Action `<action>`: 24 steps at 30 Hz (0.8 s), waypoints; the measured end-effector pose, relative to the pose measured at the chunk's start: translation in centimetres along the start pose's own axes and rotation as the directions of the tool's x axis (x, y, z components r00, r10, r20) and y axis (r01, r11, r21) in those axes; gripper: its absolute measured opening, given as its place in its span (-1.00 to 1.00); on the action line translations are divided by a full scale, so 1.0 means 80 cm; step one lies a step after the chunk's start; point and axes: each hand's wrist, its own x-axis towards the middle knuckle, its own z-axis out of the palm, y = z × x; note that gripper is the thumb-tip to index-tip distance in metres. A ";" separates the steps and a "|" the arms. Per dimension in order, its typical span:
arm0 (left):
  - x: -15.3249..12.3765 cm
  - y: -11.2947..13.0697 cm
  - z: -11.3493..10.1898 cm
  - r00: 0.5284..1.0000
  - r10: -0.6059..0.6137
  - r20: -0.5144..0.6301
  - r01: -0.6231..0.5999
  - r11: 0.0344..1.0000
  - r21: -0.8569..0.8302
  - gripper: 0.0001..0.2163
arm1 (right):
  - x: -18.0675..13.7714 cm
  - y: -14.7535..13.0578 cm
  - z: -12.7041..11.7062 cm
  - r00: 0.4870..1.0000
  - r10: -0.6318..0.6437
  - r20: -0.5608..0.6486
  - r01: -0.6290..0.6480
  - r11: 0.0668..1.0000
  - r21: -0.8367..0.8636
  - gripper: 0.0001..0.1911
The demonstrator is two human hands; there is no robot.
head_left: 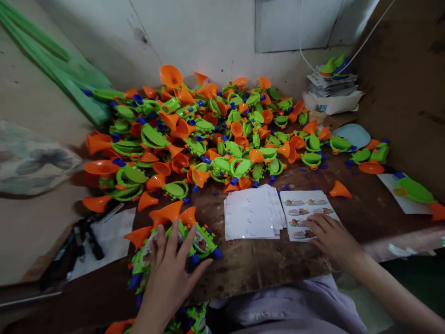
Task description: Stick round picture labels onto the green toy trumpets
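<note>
My left hand (pixel 170 262) rests with its fingers spread over a small group of green toy trumpets (pixel 202 241) with orange bells and blue ends, at the table's front edge. A printed oval sticker shows on the side of a trumpet beside it. My right hand (pixel 335 239) lies over the right edge of a sheet of stickers (pixel 295 222), fingers stretched out and touching it. That sheet carries several small colourful labels. Left of it is a stack of white sheets (pixel 248 215) with faint curved marks.
A big heap of green, orange and blue toy trumpets (pixel 208 125) covers the back of the table (pixel 239 269). Black pens or tools (pixel 92 241) lie on paper at left. A pale blue dish (pixel 352 135) and a box of papers (pixel 332 99) stand back right. An orange cone (pixel 340 189) lies nearby.
</note>
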 end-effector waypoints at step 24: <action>0.113 0.205 0.032 0.536 0.019 0.844 0.770 -0.421 -0.479 -0.20 | 0.012 -0.001 -0.067 0.883 0.206 -0.422 0.170 0.698 0.696 -0.62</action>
